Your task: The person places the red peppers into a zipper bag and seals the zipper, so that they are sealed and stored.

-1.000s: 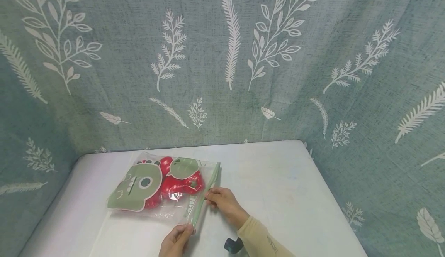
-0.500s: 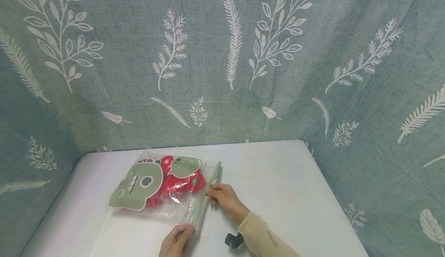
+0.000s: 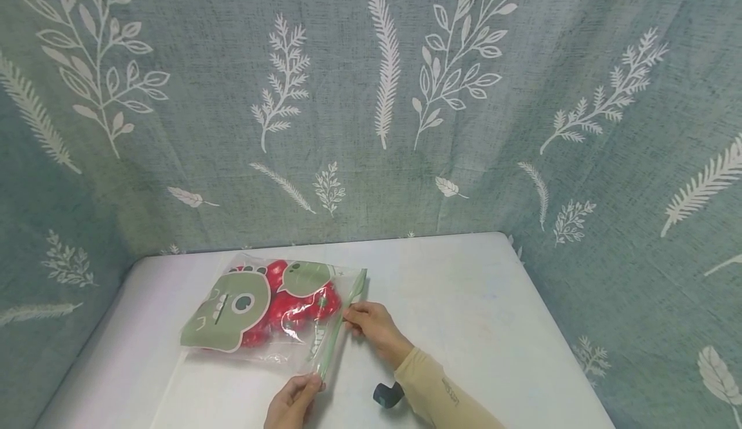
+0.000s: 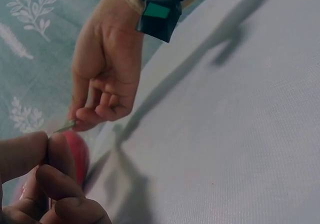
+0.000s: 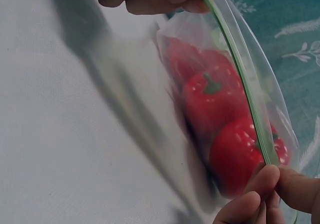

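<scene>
A clear zip bag printed with a green cartoon creature lies on its side on the white table. Red bell peppers with green stems show through its plastic. Its green zip strip faces right. My left hand pinches the near end of that strip between thumb and forefinger. Farther up the strip, my right hand pinches it between thumb and fingertips. In the left wrist view, the strip is stretched between both hands, and the left fingers hide part of the bag.
The white table extends to the right of the bag. A patterned green curtain hangs behind and at both sides. A dark wrist device sits by the right sleeve.
My right hand has slid a little way up the zip strip, away from me, still pinching it. My left hand stays at the near end, and the bag has barely moved.
</scene>
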`<state>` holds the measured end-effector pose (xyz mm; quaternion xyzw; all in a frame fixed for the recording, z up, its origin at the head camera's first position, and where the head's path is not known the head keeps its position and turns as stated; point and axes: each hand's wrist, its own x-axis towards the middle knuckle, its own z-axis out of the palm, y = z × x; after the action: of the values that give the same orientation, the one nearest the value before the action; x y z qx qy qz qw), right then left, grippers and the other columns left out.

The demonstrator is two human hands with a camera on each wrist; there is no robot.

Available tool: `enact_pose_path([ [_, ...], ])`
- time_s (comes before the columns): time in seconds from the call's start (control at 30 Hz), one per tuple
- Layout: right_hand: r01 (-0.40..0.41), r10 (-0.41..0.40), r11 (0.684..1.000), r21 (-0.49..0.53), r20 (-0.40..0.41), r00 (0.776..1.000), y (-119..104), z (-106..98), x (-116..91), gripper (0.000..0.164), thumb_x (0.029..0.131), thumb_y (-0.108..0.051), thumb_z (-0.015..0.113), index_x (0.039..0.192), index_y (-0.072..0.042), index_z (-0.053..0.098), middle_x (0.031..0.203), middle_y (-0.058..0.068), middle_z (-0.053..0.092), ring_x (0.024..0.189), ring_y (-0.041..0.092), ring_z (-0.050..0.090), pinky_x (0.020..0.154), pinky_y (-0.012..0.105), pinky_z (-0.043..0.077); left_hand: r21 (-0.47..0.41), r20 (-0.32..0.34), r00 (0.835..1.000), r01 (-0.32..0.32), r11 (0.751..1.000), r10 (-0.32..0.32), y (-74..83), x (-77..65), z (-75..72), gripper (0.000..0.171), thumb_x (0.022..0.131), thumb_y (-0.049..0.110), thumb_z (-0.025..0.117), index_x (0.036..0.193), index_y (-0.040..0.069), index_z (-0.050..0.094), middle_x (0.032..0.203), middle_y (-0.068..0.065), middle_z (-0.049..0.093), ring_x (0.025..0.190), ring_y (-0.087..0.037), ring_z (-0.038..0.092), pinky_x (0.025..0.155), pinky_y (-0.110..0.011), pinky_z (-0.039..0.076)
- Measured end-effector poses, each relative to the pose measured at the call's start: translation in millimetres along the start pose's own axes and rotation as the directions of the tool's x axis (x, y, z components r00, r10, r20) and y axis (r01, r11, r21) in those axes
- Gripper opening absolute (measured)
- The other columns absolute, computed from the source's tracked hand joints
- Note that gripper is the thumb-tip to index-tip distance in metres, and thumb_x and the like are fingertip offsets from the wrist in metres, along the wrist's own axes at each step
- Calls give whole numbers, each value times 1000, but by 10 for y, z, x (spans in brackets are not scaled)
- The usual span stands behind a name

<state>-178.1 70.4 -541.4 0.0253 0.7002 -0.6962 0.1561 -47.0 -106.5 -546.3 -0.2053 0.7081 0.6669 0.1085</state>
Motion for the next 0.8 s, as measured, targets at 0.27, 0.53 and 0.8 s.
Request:
enact_pose_path([
  [0.27, 11, -11, 1000, 0, -27, 1000, -20, -11, 28, 25, 97, -18, 69, 108, 4, 69, 80, 4, 67, 68, 11, 57, 64, 23, 47, 20, -9, 1000, 0, 1000, 0, -16, 18, -20, 47, 94, 48, 68, 105, 3, 68, 74, 1, 55, 69, -15, 48, 60, -25, 41],
  [0.53, 6, -5, 1000, 17, -41, 999, -19, -26, 81, 22, 97, -15, 68, 107, 5, 69, 83, 7, 69, 70, 11, 58, 64, 22, 49, 17, -3, 1000, 2, 1000, -2, -33, 32, -26, 52, 93, 52, 68, 107, 2, 67, 75, 1, 53, 69, -15, 48, 60, -25, 41],
  [0.8, -5, 6, 1000, 11, -56, 998, -30, -43, 120, 24, 97, -15, 68, 110, 5, 69, 88, 9, 70, 73, 12, 59, 65, 23, 49, 9, 0, 1000, 9, 1000, -9, -29, 24, -41, 48, 93, 49, 69, 106, 2, 68, 75, 1, 53, 70, -15, 49, 60, -25, 41],
])
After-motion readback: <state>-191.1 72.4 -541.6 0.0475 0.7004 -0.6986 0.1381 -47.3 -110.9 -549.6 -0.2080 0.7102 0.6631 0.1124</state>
